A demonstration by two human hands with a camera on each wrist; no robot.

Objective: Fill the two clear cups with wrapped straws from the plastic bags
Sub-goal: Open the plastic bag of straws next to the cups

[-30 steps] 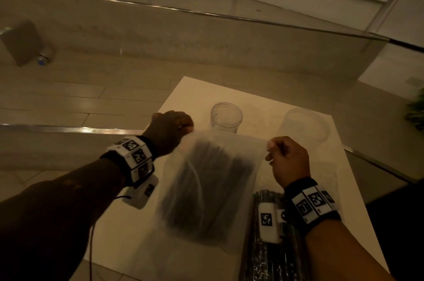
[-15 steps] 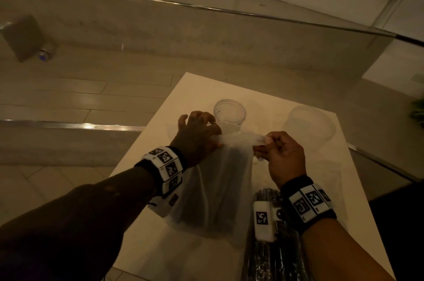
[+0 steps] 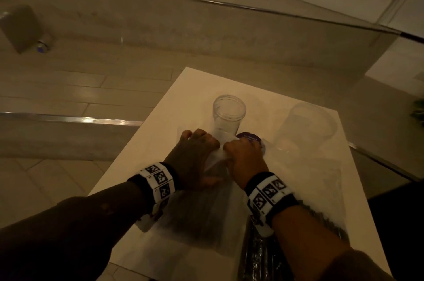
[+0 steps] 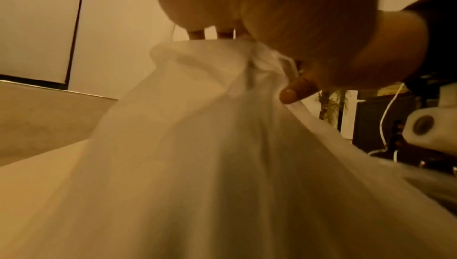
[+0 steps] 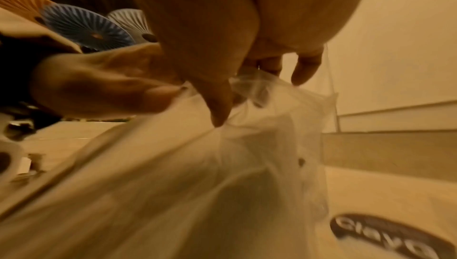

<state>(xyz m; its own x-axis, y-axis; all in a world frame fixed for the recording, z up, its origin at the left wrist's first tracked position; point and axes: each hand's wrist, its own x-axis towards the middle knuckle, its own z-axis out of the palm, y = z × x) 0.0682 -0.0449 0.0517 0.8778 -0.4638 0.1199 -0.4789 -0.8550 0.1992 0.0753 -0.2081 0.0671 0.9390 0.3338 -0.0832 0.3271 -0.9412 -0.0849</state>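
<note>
A cloudy plastic bag [image 3: 202, 218] of dark wrapped straws hangs over the white table [image 3: 146, 166]. My left hand [image 3: 195, 154] and right hand [image 3: 243, 154] sit close together and both pinch its bunched top [image 4: 257, 62], also seen in the right wrist view as the bag top [image 5: 249, 91]. Just beyond my knuckles stands a small clear cup [image 3: 229, 115], upright and empty. A second, wider clear cup [image 3: 307, 124] stands to its right. Another bag of dark straws [image 3: 270, 255] lies under my right forearm.
A dark round sticker [image 3: 249, 138] lies on the table beside my right hand, seen close in the right wrist view as a label [image 5: 385, 232]. The table's left edge drops to a tiled floor and steps [image 3: 68, 118]. A glass partition [image 3: 206, 23] runs behind.
My hands have come together from about a bag's width apart, gathering the bag's mouth into a bunch. The bag has shifted forward toward the small cup.
</note>
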